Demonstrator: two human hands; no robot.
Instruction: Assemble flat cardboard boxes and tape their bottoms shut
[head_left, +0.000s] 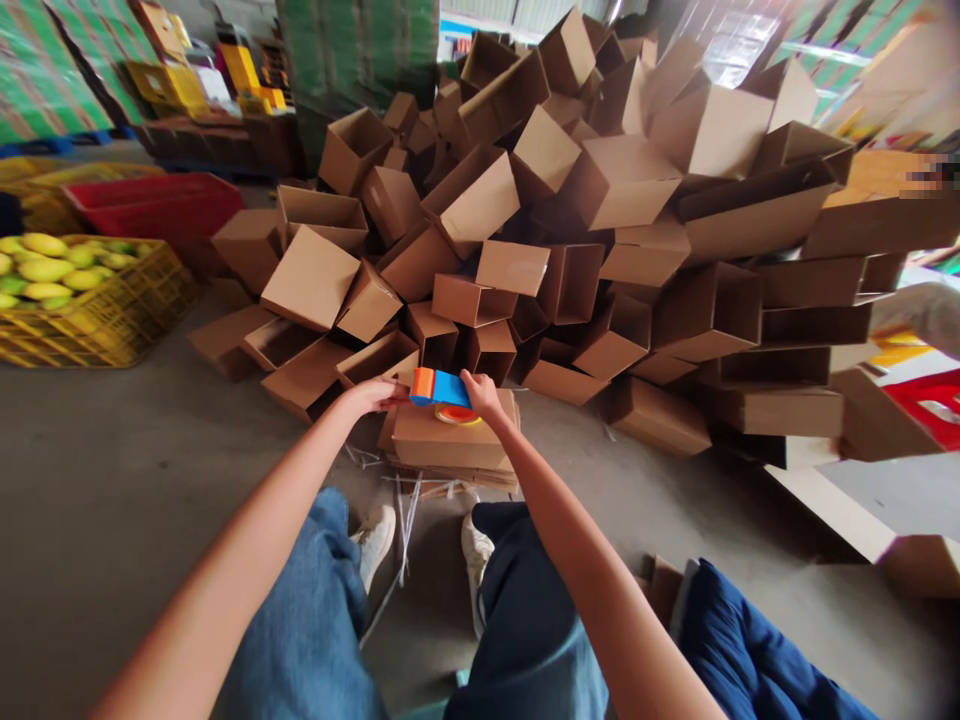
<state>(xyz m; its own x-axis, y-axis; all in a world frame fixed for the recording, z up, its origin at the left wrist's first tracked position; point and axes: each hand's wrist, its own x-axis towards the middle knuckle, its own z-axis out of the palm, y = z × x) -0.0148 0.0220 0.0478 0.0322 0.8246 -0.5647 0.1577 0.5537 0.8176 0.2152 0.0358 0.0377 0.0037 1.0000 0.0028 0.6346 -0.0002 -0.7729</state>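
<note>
A stack of flattened cardboard boxes [450,445] lies on the floor in front of my feet. On top of it rests a blue and orange tape dispenser [441,390]. My right hand [480,392] is closed on the dispenser's right side. My left hand [373,395] lies at the stack's left edge, fingers pointing at the dispenser's orange end and touching or nearly touching it; its fingers look loosely bent. Both forearms reach forward over my knees in jeans.
A large heap of assembled open cardboard boxes [585,220] fills the space behind the stack. A yellow crate of mangoes [90,310] stands at left, a red crate [157,205] behind it. A blue cushion [750,650] lies at lower right. Plastic strapping scraps lie by my shoes.
</note>
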